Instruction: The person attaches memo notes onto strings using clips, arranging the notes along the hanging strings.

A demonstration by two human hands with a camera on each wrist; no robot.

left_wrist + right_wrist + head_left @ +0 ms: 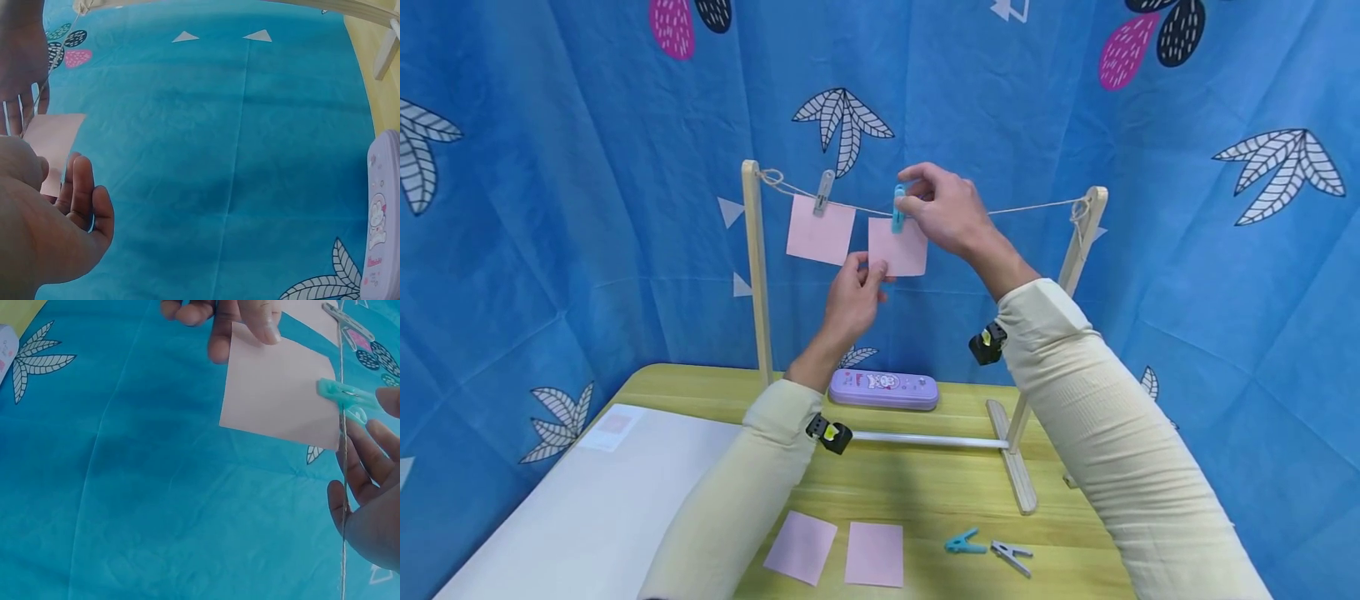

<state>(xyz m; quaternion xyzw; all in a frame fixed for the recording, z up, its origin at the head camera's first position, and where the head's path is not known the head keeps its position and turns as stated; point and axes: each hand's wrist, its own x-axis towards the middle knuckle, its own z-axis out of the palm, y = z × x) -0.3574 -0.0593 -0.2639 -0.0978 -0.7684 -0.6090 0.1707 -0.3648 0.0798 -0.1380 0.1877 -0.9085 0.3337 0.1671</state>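
Head view showed the string (1030,207) stretched level between two wooden posts, a pink paper square (898,247) hanging flat below it. The blue clothespin (898,208) stood upright, long axis vertical, clamping paper to string. The right hand (942,208) pinched that pin from the right; the left hand (854,292) pinched the paper's lower left corner. Right wrist view alone showed the pin's jaws (342,395) biting over the paper's edge.

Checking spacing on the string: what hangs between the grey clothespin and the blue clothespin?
Only bare string between grey clothespin and blue clothespin, seen in the head view.
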